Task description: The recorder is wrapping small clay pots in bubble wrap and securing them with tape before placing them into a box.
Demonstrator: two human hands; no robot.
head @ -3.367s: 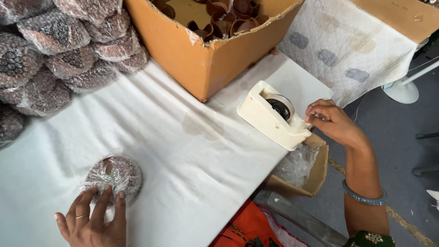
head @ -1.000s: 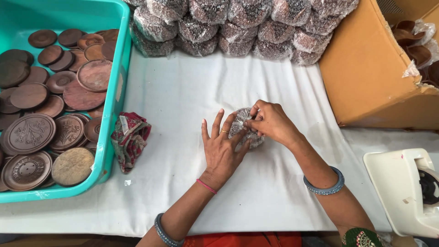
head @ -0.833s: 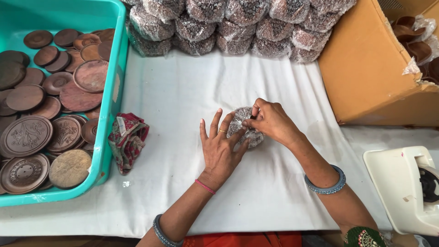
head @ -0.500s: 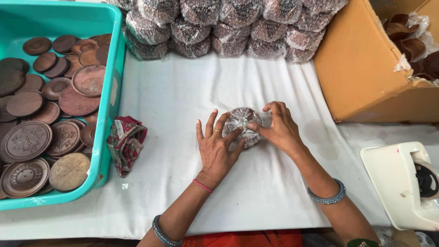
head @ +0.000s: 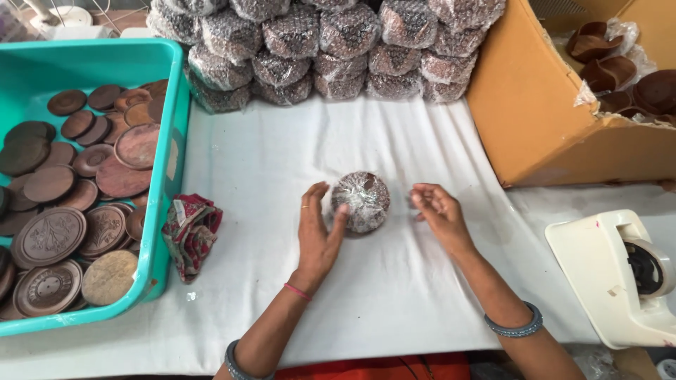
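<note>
A round brown item wrapped in bubble wrap [head: 361,200] lies on the white cloth [head: 282,169] in the middle of the table. My left hand [head: 318,229] rests against its left side, fingers spread and thumb touching the wrap. My right hand [head: 436,210] hovers just to the right of the bundle, apart from it, fingers loosely curled and holding nothing.
A teal tub [head: 176,141] of brown round discs stands at the left, with a folded patterned cloth [head: 190,232] beside it. Several wrapped bundles [head: 317,49] are stacked at the back. A cardboard box [head: 549,119] of brown cups sits at the right, a white tape dispenser [head: 620,274] near the front right.
My right hand has let go of the wrapped bundle and moved off to the right. The left hand has slid to the bundle's left side. Earlier, the right hand was at the tape dispenser.
</note>
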